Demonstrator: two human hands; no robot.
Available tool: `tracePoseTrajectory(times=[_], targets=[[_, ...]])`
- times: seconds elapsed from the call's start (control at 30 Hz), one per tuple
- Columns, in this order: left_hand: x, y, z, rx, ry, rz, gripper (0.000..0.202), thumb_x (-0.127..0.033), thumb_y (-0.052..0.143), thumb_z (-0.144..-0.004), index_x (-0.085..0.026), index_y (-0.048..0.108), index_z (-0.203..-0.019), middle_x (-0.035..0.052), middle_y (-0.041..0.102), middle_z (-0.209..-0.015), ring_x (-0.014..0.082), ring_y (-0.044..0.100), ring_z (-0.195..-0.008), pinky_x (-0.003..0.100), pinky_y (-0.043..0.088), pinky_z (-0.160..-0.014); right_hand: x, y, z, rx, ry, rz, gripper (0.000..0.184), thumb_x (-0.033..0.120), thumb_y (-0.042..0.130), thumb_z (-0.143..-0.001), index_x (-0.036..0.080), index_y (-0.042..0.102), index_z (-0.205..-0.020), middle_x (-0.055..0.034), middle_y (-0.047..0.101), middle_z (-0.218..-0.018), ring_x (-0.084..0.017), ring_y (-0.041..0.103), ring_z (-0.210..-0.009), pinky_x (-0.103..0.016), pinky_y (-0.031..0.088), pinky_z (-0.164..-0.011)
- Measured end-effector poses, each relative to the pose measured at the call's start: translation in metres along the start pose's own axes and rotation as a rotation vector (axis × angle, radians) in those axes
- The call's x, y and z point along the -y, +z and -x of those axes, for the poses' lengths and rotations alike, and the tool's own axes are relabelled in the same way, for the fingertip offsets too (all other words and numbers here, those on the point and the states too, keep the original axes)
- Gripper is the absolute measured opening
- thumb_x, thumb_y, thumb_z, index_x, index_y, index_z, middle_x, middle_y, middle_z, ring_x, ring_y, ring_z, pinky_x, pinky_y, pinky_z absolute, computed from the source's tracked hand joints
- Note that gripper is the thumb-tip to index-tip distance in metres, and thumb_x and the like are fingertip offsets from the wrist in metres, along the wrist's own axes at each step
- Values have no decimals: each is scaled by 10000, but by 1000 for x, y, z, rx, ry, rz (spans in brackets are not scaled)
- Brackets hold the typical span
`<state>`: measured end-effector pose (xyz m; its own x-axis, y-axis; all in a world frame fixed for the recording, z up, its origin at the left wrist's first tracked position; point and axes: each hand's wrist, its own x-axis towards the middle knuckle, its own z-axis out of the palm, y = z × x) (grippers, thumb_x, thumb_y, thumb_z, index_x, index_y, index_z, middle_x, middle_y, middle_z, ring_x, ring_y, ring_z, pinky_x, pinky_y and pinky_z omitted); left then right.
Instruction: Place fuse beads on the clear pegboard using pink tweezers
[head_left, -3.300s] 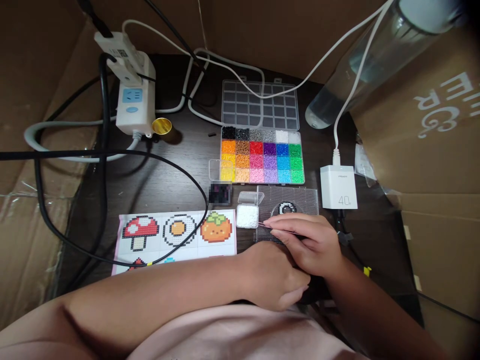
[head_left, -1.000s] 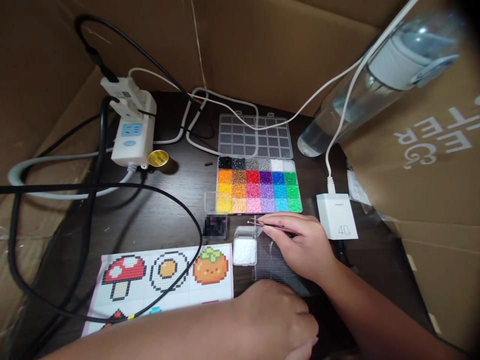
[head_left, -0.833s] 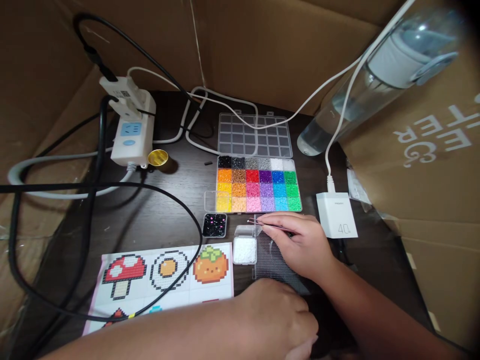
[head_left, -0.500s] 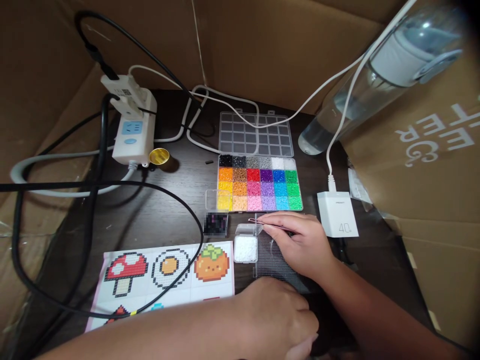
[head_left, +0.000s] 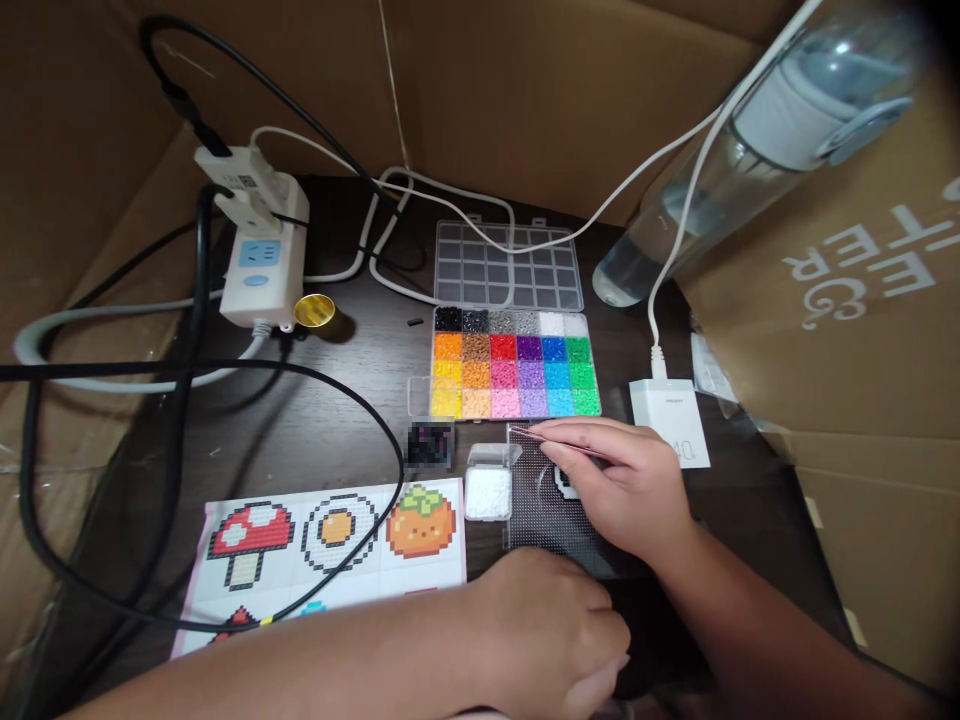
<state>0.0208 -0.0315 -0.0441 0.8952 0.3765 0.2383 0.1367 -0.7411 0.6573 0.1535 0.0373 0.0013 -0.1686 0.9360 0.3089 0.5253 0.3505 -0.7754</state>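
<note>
Presently we log: right hand (head_left: 626,490) pinched on tweezers (head_left: 559,445), tips over the pegboard's (head_left: 534,515) far edge, near the white-bead tub (head_left: 487,492). Left hand (head_left: 551,630) curled at the pegboard's near edge; whether it grips anything we cannot tell. Bead tray (head_left: 516,362) just beyond; pattern sheet (head_left: 330,540) left.
</note>
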Motion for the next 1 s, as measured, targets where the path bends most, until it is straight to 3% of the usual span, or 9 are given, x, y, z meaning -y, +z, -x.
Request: tracePoseTrajectory(times=[0.23, 0.43, 0.63, 1.0], targets=[[2, -7, -2, 3, 7, 19, 230, -274, 497, -875, -190, 579, -678, -7, 610, -637, 144, 506, -505, 307, 445, -536, -7, -43, 46, -154, 192, 74, 222, 119, 699, -827, 300, 786, -923, 1, 786, -943, -187, 757, -824, -299, 648, -774], [3, -10, -5, 18, 27, 14, 255, -261, 441, -910, -189, 578, -708, 10, 602, -644, 149, 506, -533, 296, 457, -573, -19, -43, 87, -242, 250, 14, 276, 86, 673, -835, 302, 781, -969, -1, 785, -952, -184, 756, -853, -290, 645, -779], [1, -13, -5, 33, 23, 8, 280, -252, 414, -928, -186, 573, -707, 19, 598, -645, 150, 511, -541, 295, 457, -581, -25, -30, 87, -257, 257, -65, 258, 87, 666, -839, 282, 781, -962, -13, 785, -945, -182, 750, -821, -279, 641, -683], [2, -12, -5, 51, 6, 22, 263, -267, 434, -917, -191, 594, -721, 7, 608, -655, 162, 514, -546, 312, 465, -575, -23, -27, 79, -140, 206, -69, 257, 62, 650, -846, 247, 778, -970, -17, 784, -942, -163, 747, -873, -258, 617, -791]])
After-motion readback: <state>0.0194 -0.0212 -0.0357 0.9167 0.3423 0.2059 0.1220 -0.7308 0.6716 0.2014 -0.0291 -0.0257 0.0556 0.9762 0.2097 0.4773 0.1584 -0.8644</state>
